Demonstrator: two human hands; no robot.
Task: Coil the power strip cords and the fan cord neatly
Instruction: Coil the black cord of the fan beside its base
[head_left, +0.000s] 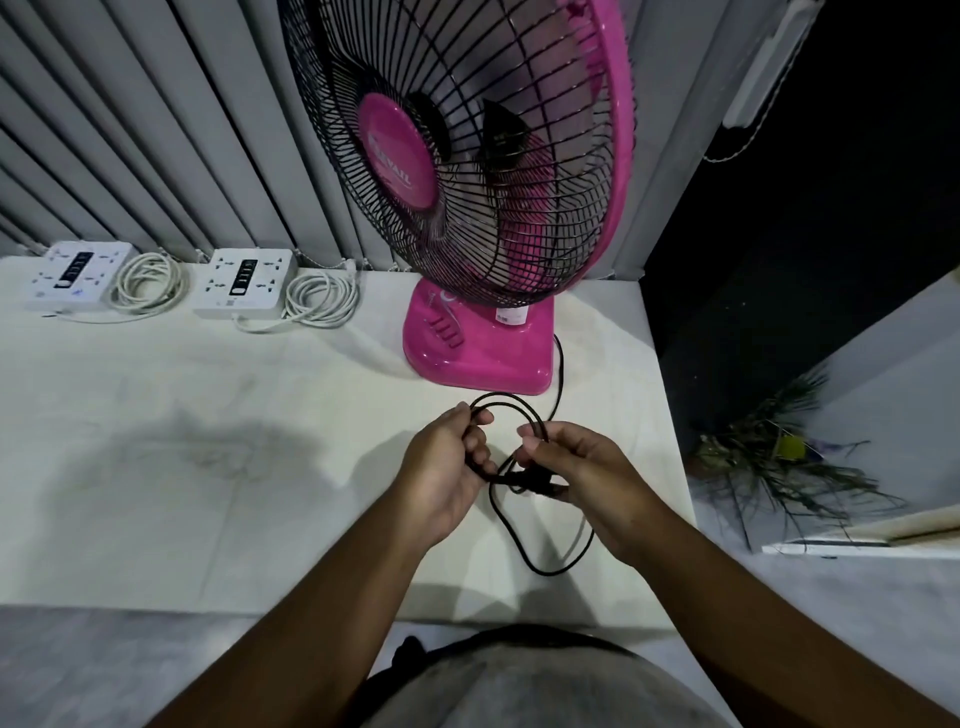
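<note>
Left hand (447, 462) pinching gathered loops of thin black fan cord (524, 488), keeping coil from springing. Right hand (576, 467) gripping plug end w/ next loop, near pink plastic fan (478, 358).

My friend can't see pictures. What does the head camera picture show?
Two hands, the left hand and right hand, hold loops of a black fan cord over a white table. A pink fan stands behind them, and two white power strips sit far left beside coiled cords.

Dim, bluish indoor light from above; a soft shadow pools on the counter (156, 395); wide-angle bending at edges, right side nearly black.
</note>
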